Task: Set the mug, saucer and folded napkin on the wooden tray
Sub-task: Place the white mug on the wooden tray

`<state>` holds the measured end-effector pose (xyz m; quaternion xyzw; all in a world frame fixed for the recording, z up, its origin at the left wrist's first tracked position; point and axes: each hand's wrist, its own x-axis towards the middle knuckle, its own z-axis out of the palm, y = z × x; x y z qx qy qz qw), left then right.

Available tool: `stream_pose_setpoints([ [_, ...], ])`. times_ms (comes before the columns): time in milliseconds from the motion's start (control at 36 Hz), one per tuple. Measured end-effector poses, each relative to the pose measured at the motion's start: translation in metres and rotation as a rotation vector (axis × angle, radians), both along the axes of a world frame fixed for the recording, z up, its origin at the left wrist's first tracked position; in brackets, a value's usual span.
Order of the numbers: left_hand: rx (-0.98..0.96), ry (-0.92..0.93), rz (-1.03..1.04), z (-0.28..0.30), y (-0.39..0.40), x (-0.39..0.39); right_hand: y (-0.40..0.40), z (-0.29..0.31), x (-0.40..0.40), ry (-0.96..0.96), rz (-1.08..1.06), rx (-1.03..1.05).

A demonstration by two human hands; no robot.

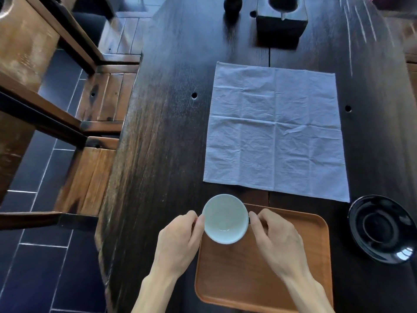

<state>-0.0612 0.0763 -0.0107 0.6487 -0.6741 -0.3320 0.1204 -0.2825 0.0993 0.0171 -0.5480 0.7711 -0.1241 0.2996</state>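
A mug (225,219) with a pale inside is at the far left corner of the wooden tray (293,267); whether it rests on the tray or is held just above it, I cannot tell. My left hand (180,238) holds its left side with curled fingers. My right hand (275,240) pinches its right side at the dark handle. A white napkin (275,129) lies spread flat and unfolded on the dark table beyond the tray. The black saucer (383,229) sits on the table to the right of the tray.
The dark wooden table (169,132) has a black block holder (282,21) and a dark post (232,5) at its far end. Wooden chairs (101,105) stand along the table's left edge over a dark tiled floor.
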Motion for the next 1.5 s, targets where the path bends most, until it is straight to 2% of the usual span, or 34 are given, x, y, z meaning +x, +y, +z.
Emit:
stream_pose_setpoints([
  [250, 0.035, -0.029, -0.034, 0.0, 0.0, -0.006, 0.018, 0.0, 0.019, -0.02, -0.036, 0.123],
  [667, 0.06, -0.003, 0.034, 0.003, -0.009, -0.007, 0.009, -0.004, 0.025, -0.066, 0.001, 0.109],
  [944, 0.06, 0.017, 0.053, 0.006, -0.013, 0.0, 0.01, -0.003, 0.009, -0.108, -0.105, 0.095],
  [1028, 0.064, 0.031, 0.033, 0.003, -0.016, 0.0, 0.007, -0.005, 0.01, -0.169, -0.066, 0.122],
  [1139, 0.062, 0.036, 0.01, 0.001, -0.019, -0.004, 0.003, -0.007, 0.018, -0.108, 0.01, 0.152],
  [1306, 0.139, 0.173, 0.109, 0.002, -0.018, -0.002, 0.007, -0.006, 0.021, -0.106, -0.02, 0.162],
  [1500, 0.145, 0.206, 0.11, 0.002, -0.02, -0.003, 0.008, -0.006, 0.025, -0.155, -0.039, 0.19],
])
